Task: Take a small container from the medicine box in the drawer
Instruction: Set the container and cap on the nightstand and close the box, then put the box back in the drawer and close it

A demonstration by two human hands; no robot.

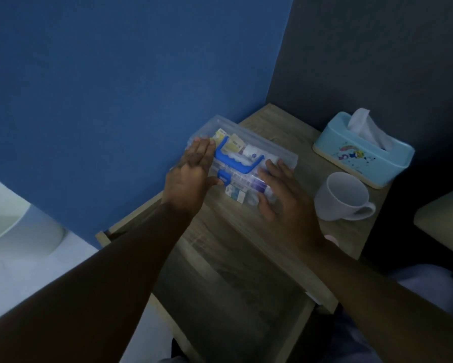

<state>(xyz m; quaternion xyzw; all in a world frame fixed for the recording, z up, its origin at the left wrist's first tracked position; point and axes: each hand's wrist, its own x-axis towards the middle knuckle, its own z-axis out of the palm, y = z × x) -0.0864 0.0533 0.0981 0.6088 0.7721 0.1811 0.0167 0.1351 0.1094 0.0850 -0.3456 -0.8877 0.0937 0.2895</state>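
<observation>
A clear plastic medicine box (249,138) with a blue handle (236,163) and a blue latch stands on top of the wooden bedside cabinet (280,127), lid closed. Small packets and tubes show through its lid. My left hand (194,174) lies flat against the box's left end, thumb near the latch. My right hand (283,195) presses flat on the box's right end. Below, the cabinet's drawer (228,297) stands pulled out, and its dark inside shows nothing I can make out.
A white mug (343,196) stands just right of my right hand. Behind it sits a light blue tissue box (364,155). A blue wall rises on the left and a dark wall at the back. A pale cushioned edge (443,224) lies at the far right.
</observation>
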